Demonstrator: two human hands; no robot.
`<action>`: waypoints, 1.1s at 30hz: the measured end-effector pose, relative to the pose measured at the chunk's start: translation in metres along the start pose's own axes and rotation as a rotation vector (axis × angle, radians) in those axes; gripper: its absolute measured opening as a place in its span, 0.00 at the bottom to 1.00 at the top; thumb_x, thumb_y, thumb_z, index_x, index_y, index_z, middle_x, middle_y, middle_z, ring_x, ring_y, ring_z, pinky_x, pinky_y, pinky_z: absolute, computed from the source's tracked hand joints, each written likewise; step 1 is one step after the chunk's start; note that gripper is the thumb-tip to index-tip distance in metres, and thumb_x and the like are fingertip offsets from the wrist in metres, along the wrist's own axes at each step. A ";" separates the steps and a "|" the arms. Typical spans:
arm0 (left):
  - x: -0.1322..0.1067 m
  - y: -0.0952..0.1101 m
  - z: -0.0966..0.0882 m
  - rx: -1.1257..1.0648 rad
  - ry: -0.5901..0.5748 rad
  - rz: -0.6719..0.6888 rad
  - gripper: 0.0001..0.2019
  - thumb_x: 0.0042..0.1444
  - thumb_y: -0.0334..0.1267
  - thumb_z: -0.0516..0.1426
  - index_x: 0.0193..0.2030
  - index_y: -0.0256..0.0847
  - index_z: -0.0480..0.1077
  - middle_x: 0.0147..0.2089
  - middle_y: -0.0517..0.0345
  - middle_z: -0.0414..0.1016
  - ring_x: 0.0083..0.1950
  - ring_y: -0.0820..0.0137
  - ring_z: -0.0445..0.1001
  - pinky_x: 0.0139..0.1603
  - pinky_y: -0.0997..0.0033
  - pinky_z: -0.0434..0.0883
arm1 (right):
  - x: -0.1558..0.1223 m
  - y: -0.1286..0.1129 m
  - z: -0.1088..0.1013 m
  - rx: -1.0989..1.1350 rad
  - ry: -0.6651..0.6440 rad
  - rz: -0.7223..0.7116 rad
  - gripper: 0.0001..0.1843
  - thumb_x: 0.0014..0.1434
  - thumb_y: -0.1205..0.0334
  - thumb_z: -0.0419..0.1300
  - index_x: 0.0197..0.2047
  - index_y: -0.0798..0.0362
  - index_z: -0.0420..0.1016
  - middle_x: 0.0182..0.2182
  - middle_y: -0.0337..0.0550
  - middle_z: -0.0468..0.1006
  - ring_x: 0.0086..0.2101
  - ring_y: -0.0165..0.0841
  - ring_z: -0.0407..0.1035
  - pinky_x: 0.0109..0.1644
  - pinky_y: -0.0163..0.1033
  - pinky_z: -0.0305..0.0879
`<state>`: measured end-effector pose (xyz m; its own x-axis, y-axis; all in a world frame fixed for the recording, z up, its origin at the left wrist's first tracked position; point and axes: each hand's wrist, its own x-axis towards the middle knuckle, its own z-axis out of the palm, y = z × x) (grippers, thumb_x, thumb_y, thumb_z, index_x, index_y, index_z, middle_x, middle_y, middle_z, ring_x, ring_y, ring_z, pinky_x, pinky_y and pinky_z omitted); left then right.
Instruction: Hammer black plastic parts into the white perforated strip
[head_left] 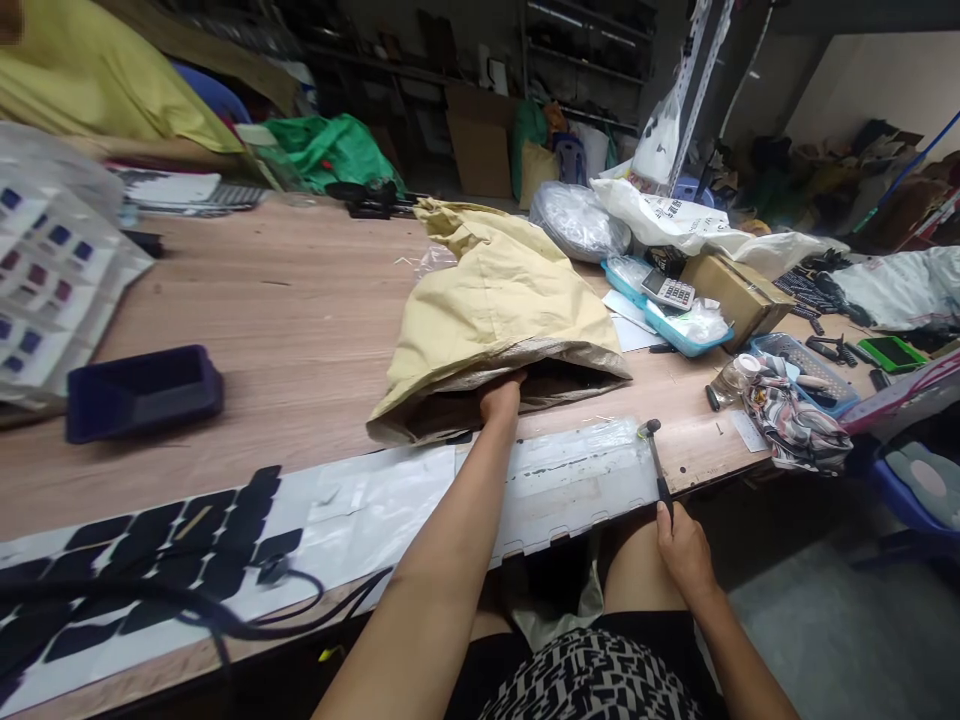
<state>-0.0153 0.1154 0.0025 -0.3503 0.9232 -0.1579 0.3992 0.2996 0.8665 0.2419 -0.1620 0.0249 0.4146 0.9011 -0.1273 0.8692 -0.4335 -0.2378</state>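
A tan cloth sack [510, 285] lies on the table with its mouth facing me. My left hand [501, 396] reaches into that opening; its fingers are hidden inside, so what they touch cannot be seen. At the table's front edge my right hand [681, 545] is closed round the dark handle of a small hammer [660, 465], whose head points away from me. Between the sack and my lap runs a whitish plastic-covered strip [577, 490]. To its left, rows of black flat pieces [187, 530] lie on white sheeting.
A dark blue tray [146, 392] sits at left, near a white patterned bag [45, 270]. Black cables [247, 625] cross the front left edge. At right are a calculator [669, 290], a cardboard box [739, 298] and a blue basket [806, 370]. A person in yellow [112, 85] is at far left.
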 end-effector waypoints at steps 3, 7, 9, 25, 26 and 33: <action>-0.026 -0.007 -0.014 -0.061 -0.072 0.027 0.24 0.49 0.53 0.59 0.43 0.34 0.76 0.36 0.50 0.78 0.38 0.58 0.75 0.36 0.64 0.70 | 0.000 0.000 0.001 -0.001 0.002 0.000 0.20 0.70 0.52 0.44 0.37 0.52 0.71 0.30 0.47 0.80 0.31 0.34 0.73 0.32 0.34 0.51; -0.071 -0.022 -0.036 0.016 -0.308 0.286 0.16 0.43 0.50 0.63 0.34 0.40 0.77 0.32 0.57 0.76 0.34 0.65 0.72 0.34 0.68 0.67 | 0.000 -0.001 0.000 -0.014 -0.004 0.001 0.20 0.70 0.52 0.43 0.37 0.53 0.71 0.31 0.47 0.80 0.30 0.34 0.73 0.31 0.34 0.50; -0.089 -0.029 -0.042 0.119 -0.376 0.412 0.12 0.44 0.47 0.63 0.32 0.42 0.77 0.34 0.57 0.76 0.36 0.65 0.72 0.37 0.68 0.66 | -0.001 -0.001 -0.001 -0.023 -0.010 0.002 0.20 0.70 0.52 0.43 0.37 0.53 0.71 0.31 0.47 0.80 0.30 0.34 0.73 0.31 0.35 0.49; -0.116 -0.033 -0.030 0.292 -0.332 0.591 0.09 0.52 0.45 0.61 0.39 0.49 0.78 0.41 0.59 0.77 0.48 0.61 0.68 0.52 0.60 0.59 | -0.007 -0.002 -0.001 0.211 0.086 -0.143 0.24 0.68 0.47 0.43 0.30 0.51 0.70 0.23 0.43 0.75 0.24 0.32 0.67 0.30 0.34 0.53; -0.116 -0.033 -0.030 0.291 -0.334 0.588 0.09 0.52 0.45 0.61 0.39 0.49 0.78 0.41 0.59 0.77 0.48 0.61 0.67 0.52 0.59 0.59 | -0.010 -0.007 -0.002 0.218 0.086 -0.173 0.24 0.68 0.47 0.43 0.31 0.51 0.70 0.23 0.43 0.76 0.24 0.32 0.67 0.30 0.34 0.53; -0.114 -0.036 -0.028 0.288 -0.335 0.594 0.09 0.52 0.46 0.62 0.40 0.51 0.78 0.41 0.59 0.77 0.48 0.61 0.67 0.52 0.59 0.58 | -0.018 -0.039 -0.004 0.131 0.042 -0.348 0.23 0.69 0.48 0.44 0.37 0.52 0.74 0.25 0.45 0.79 0.27 0.34 0.72 0.31 0.34 0.51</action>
<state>-0.0135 -0.0069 0.0024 0.2527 0.9597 0.1227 0.6639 -0.2643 0.6996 0.2016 -0.1616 0.0405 0.1136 0.9933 0.0219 0.9193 -0.0967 -0.3814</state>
